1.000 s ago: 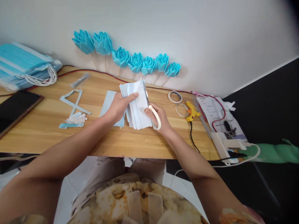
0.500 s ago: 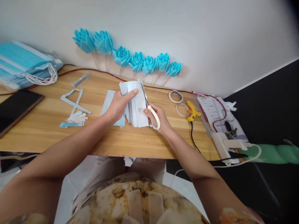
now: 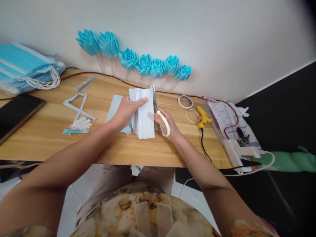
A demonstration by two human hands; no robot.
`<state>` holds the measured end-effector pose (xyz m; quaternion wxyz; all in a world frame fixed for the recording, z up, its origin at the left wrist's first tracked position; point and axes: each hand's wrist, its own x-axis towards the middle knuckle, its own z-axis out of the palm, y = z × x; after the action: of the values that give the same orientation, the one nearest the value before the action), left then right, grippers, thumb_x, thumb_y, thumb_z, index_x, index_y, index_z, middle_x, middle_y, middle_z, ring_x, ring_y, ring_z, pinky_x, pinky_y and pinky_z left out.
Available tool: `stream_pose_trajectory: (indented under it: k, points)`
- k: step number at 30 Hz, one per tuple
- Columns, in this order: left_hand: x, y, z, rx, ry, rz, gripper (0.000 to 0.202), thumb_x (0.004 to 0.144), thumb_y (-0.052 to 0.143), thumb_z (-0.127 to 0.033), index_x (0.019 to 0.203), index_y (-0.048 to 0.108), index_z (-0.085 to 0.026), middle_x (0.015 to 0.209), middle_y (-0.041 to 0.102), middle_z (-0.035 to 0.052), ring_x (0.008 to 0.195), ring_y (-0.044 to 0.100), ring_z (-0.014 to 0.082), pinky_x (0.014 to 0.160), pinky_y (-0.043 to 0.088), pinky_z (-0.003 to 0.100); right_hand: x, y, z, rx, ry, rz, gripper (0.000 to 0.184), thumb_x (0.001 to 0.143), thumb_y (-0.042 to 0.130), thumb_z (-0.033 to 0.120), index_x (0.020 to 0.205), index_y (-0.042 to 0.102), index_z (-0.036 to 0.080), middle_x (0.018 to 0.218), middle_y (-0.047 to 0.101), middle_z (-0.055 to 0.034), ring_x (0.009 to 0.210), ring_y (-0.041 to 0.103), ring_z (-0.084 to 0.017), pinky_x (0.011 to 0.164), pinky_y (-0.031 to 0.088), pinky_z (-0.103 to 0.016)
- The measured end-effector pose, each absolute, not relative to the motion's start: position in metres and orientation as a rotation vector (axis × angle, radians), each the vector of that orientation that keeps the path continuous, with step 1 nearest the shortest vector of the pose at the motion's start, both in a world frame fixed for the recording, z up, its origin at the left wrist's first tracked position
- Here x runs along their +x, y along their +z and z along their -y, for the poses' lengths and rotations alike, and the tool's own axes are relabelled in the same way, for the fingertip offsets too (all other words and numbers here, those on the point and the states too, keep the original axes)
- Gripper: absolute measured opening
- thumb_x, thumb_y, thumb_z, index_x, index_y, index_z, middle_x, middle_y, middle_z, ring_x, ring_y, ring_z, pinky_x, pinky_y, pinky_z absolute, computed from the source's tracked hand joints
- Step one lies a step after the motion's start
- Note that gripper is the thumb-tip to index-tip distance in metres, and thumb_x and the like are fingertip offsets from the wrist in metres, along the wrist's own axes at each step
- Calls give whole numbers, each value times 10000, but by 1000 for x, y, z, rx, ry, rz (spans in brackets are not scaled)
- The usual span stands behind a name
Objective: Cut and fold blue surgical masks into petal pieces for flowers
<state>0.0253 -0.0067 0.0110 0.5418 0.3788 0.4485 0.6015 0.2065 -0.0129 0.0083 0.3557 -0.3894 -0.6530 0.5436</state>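
Mid-frame, the left hand [image 3: 124, 113] is pinching mask fabric [image 3: 146, 119], the right hand [image 3: 172, 126] gripping scissors [image 3: 167, 126]; slipping fabric could be skewing any cut.

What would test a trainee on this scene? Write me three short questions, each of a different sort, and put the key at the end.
1. Choose one. The left hand holds:
A) a phone
B) pale sheets
C) a roll of tape

2. True or false: the yellow glue gun lies to the right of the scissors held in the right hand.

3. How many blue flowers are in the row by the wall?

Key: 1. B; 2. True; 3. Seven.
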Motion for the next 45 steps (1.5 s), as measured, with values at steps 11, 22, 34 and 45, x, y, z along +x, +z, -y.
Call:
stream_pose_trajectory:
  k: [11, 22, 34, 45]
  points:
    - [26, 9, 7, 922, 1408, -1065, 442, 686, 865, -488, 897, 719, -128, 923, 767, 112, 890, 729, 293, 813, 597, 408, 206, 9, 13, -1026, 1397, 1673, 588, 779, 675, 773, 957, 607, 216, 692, 527, 31, 565, 467, -118, 502, 367, -269]
    - [27, 9, 7, 944, 1400, -1078, 392, 673, 885, -445, 827, 701, -135, 831, 738, 92, 763, 702, 245, 701, 566, 367, 206, 12, 15, -1034, 1374, 1695, 559, 799, 658, 767, 936, 611, 227, 717, 555, 14, 601, 488, -136, 531, 395, -282]
    - [30, 6, 9, 977, 1358, -1089, 361, 720, 862, -456, 803, 707, -141, 782, 731, 72, 676, 686, 209, 611, 561, 329, 204, 12, 17, -1000, 1390, 1613, 549, 790, 681, 756, 865, 597, 219, 641, 536, 25, 521, 506, -128, 461, 388, -277]
    - [30, 7, 9, 961, 1361, -1073, 345, 720, 858, -432, 779, 672, -148, 769, 713, 73, 683, 675, 211, 615, 531, 328, 203, 11, 18, -971, 1398, 1559, 511, 795, 713, 712, 778, 571, 221, 587, 531, 43, 472, 496, -106, 424, 377, -259]
